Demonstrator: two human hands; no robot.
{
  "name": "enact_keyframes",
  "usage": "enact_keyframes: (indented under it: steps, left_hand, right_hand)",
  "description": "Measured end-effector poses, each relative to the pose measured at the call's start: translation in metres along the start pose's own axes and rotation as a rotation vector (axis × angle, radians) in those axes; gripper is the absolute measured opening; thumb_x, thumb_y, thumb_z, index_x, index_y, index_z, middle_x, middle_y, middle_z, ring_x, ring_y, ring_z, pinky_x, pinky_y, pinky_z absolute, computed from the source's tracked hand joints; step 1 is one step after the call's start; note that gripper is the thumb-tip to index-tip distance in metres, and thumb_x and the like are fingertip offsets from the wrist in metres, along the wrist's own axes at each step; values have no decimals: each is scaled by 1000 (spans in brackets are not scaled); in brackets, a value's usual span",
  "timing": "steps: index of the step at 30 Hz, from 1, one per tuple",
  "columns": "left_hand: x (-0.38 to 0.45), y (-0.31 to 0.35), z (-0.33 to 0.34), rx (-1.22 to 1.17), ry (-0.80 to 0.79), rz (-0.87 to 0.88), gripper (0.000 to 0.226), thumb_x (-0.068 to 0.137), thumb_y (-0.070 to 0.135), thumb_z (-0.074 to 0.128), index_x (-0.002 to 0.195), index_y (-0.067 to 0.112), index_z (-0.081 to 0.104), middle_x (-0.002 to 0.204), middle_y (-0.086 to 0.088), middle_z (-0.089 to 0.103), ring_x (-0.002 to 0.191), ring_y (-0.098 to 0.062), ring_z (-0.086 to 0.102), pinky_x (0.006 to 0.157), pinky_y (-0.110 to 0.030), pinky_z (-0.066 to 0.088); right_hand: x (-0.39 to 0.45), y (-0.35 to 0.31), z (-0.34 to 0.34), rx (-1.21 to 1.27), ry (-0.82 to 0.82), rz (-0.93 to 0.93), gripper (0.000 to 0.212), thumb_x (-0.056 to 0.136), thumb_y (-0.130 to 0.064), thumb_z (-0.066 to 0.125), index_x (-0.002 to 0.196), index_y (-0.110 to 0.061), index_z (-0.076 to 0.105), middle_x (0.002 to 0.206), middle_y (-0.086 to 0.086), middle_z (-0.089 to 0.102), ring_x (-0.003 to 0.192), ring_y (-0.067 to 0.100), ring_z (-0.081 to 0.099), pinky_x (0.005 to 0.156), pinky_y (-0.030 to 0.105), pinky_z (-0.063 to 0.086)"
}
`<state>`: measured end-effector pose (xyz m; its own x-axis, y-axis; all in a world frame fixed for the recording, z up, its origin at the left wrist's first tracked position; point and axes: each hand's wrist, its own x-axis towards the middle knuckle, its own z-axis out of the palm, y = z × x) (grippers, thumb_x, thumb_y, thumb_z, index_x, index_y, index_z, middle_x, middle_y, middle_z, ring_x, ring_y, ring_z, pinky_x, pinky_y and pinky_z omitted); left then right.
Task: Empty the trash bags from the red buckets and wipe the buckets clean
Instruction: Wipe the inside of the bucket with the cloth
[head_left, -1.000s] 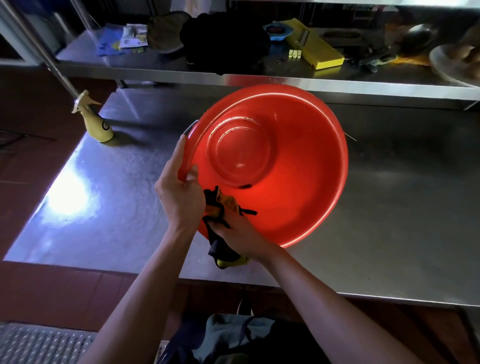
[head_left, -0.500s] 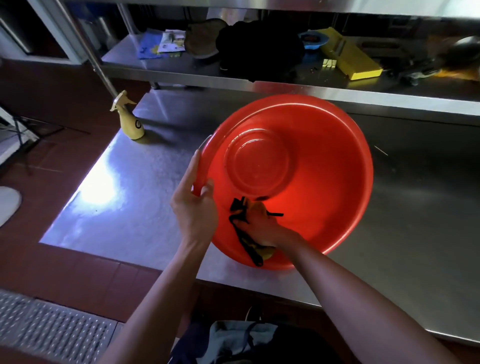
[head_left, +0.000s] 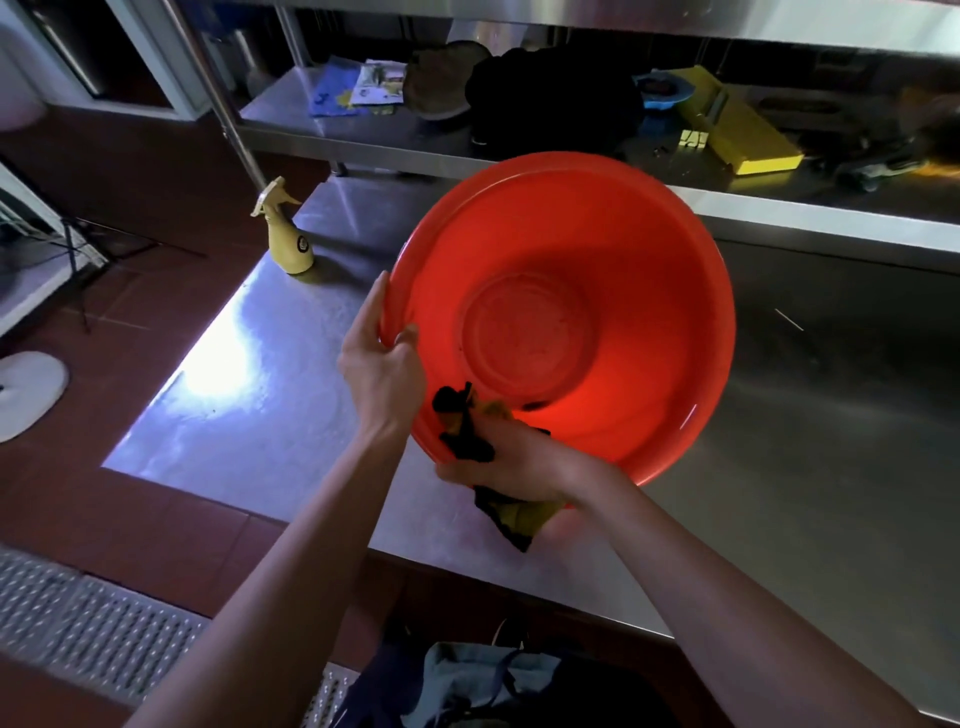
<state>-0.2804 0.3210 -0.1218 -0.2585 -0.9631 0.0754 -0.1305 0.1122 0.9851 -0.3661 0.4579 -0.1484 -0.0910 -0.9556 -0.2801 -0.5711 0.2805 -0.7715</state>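
- Left hand (head_left: 382, 371) grips the bucket (head_left: 623, 291) by its left rim, thumb inside, fingers along the outside.
- Right hand (head_left: 511, 460) clutches a black-and-yellow cloth (head_left: 465, 423) against the bucket's lower inner wall; cloth's tail hangs below the rim over the table (head_left: 249, 395).
- Bucket, red and round, held tilted in mid-frame with its opening toward the camera, inside bare, lower rim close to or on the table; cannot tell which.
- Table's near edge runs diagonally from left of centre to lower right; its left corner lies at centre left, with red floor tiles beyond.
- Open steel surface left of the bucket, with a bright glare patch, and a wider dark stretch to the right.
- Yellow spray bottle (head_left: 285, 236) stands at the table's far left edge, well apart from the bucket; dark round label, unreadable.
- Shelf (head_left: 779, 213) edge crosses just behind the bucket's top rim.
- On the shelf: papers (head_left: 363, 85) with print too small to read, a dark bundle (head_left: 550, 98), a yellow box (head_left: 737, 130).
- Metal grate (head_left: 78, 618) at lower left.
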Motion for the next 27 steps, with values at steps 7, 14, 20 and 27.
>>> enact_keyframes:
  steps: [7, 14, 20, 27]
  left_hand:
    - [15, -12, -6, 181, -149, 129, 70, 98, 6, 61, 159, 32, 37, 151, 6, 53, 120, -15, 65, 86, -42, 62]
    - [23, -32, -42, 707, -424, 1150, 45, 104, 20, 59, 147, 5, 54, 161, -21, 38, 154, -43, 25, 117, -74, 24]
    - [35, -20, -60, 932, -780, 1496, 46, 102, 51, 60, 126, 13, 72, 121, -10, 73, 130, -31, 61, 117, -73, 24]
    - [37, -18, -52, 1037, -812, 1679, 40, 102, 59, 56, 105, 20, 68, 93, 1, 65, 94, -25, 66, 117, -57, 35]
  right_hand:
    - [3, 4, 9, -160, 131, -104, 31, 77, -21, 70, 75, -13, 41, 69, -4, 42, 60, 10, 39, 56, 25, 27]
    - [-5, 11, -1, -173, 123, 0, 33, 74, -32, 72, 74, -22, 40, 65, -10, 43, 55, 7, 40, 53, 29, 32]
    - [-11, 15, -17, -142, 138, 78, 35, 75, -41, 79, 75, -18, 54, 66, -9, 53, 59, 9, 50, 53, 27, 38]
    - [-30, 16, -35, 254, -99, 223, 21, 89, -32, 73, 109, -28, 67, 109, -8, 71, 100, 9, 65, 87, 20, 49]
